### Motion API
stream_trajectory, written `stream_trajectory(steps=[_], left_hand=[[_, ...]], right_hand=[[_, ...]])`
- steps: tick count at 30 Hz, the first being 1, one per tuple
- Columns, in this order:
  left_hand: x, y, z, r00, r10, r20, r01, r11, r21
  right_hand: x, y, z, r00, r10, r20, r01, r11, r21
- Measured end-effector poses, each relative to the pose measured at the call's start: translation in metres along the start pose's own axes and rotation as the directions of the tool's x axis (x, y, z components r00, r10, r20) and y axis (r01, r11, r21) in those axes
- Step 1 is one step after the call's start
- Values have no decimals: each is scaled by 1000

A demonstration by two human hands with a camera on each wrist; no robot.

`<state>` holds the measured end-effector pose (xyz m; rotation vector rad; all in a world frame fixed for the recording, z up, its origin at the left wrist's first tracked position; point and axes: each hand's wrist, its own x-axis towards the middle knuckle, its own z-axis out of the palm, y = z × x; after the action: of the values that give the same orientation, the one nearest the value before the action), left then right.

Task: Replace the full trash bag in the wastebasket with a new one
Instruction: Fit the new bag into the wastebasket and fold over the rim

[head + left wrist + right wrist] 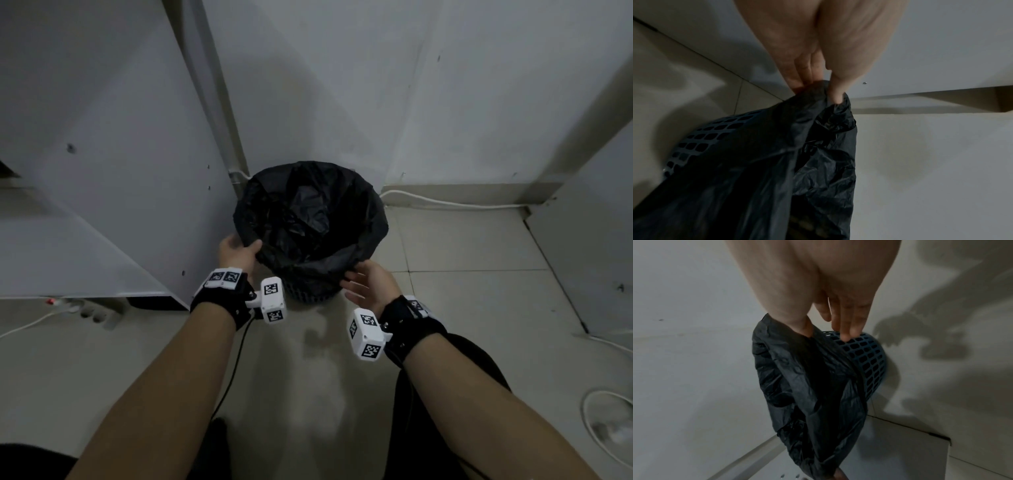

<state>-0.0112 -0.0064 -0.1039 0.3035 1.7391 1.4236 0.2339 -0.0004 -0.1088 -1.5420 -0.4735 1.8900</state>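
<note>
bin (310,294) sits mid-frame on the floor by the wall. left hand (236,255) pinches the black bag (308,212) rim, right hand (368,286) has its thumb hooked under the edge, fingers loose — probably peeling it off the rim.

Head view: high, facing forward and down; wastebasket (310,291) mid-frame toward 12 o'clock, both forearms rising from 6. Wrist views: very close, looking along the fingers. All three share the black bag (308,219) rim and basket mesh.
</note>
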Motion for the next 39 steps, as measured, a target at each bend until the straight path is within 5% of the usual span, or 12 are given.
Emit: stream_trajectory(steps=[5, 12, 18, 24, 32, 39], left_hand=[[42, -27, -8, 993, -91, -75, 87, 995, -51], [-77, -47, 14, 931, -328, 162, 351, 926, -140], [-51, -62, 22, 919, -348, 187, 386, 891, -239], [-52, -68, 26, 887, -373, 274, 448, 837, -313], [-59, -70, 21, 905, -330, 267, 421, 781, -461], [-63, -62, 21, 909, -324, 263, 387, 889, -246]], right_hand=[[18, 15, 2, 996, 35, -79, -37, 999, -18], [43, 22, 18, 994, 104, -43, -100, 991, 86], [49, 24, 16, 995, 72, 63, -83, 978, 189], [45, 39, 1, 994, 50, 98, -91, 873, 479], [38, 35, 10, 996, -74, 50, 49, 923, 381], [45, 48, 14, 995, -93, 47, 77, 961, 264]])
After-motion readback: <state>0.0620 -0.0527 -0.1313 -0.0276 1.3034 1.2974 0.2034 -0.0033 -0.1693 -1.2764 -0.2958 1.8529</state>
